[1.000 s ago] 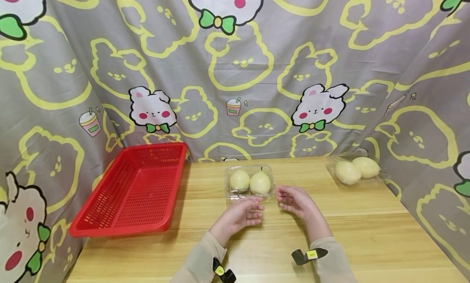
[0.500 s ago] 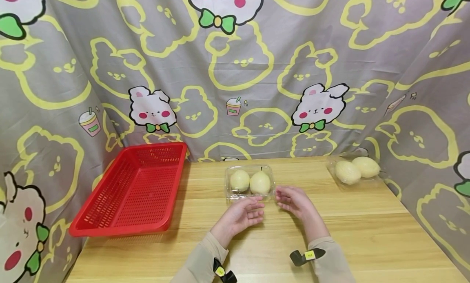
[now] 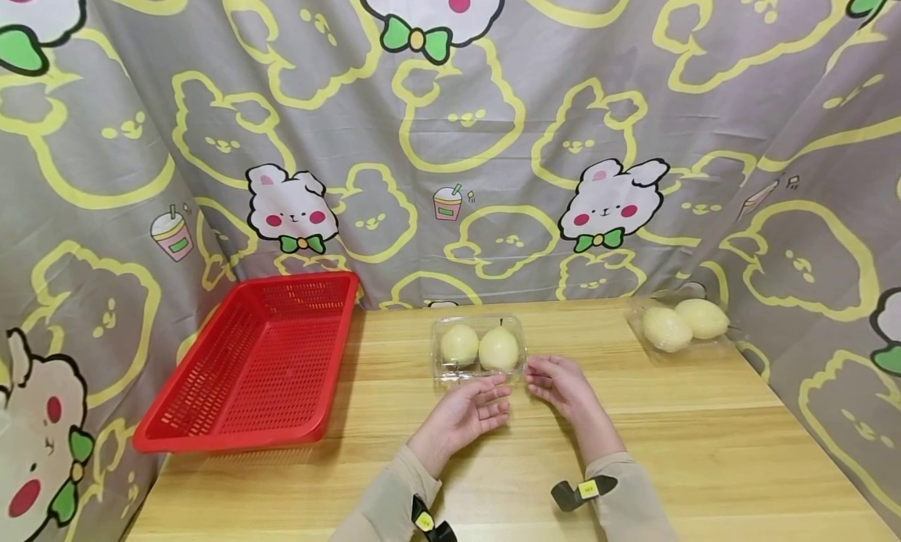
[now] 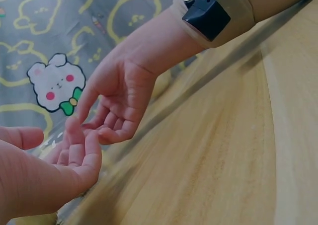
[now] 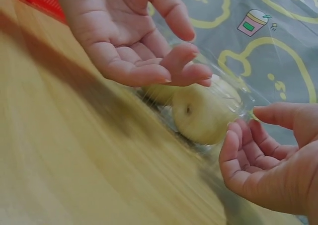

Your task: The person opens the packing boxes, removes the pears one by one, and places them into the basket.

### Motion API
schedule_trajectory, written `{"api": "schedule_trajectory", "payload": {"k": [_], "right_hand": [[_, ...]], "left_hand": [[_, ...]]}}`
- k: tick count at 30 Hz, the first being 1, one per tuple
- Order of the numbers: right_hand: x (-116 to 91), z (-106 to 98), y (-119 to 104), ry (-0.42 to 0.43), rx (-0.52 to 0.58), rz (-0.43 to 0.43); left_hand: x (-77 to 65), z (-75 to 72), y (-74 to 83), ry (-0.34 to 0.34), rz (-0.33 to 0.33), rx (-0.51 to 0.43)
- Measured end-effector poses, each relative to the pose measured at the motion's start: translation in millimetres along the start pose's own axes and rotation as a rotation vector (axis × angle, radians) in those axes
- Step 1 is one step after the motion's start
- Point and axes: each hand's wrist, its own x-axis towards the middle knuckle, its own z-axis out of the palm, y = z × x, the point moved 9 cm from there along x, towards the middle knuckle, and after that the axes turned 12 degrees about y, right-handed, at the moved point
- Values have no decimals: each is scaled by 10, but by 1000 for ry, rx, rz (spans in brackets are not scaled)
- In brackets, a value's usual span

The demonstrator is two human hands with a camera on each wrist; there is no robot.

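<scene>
Centrally, toward the back of the wooden table, a clear plastic box sits in front of you, its long axis running left to right. Inside are 2 pale yellow pears side by side, the left pear and the right pear; the right pear's stem points away from you, toward the patterned curtain. Your left hand is just in front of the box's near edge, and your right hand is by its near right corner; you cannot tell whether either touches it. Your hands are loosely spread, fingers lightly bent, holding nothing. To your left, a red basket slants lengthwise from near left to far right. At the far right, 2 yellow fruits lie in clear packaging.
</scene>
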Motion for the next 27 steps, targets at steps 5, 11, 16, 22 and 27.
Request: {"api": "schedule_trajectory", "payload": {"k": [5,11,16,22,27], "right_hand": [[17,-6,24,16,17,-10],[19,-4,40,-14,45,1],[35,13,78,-68,77,32],[42,30,125,-138,127,67],[48,65,162,-190,160,97]], "left_hand": [[-5,-6,-9,7,1,-2],[3,-17,-32,11,-1,2],[13,-29,-53,17,-11,-2],[25,-35,-58,17,-10,-4],[28,-26,-58,9,-11,0]]}}
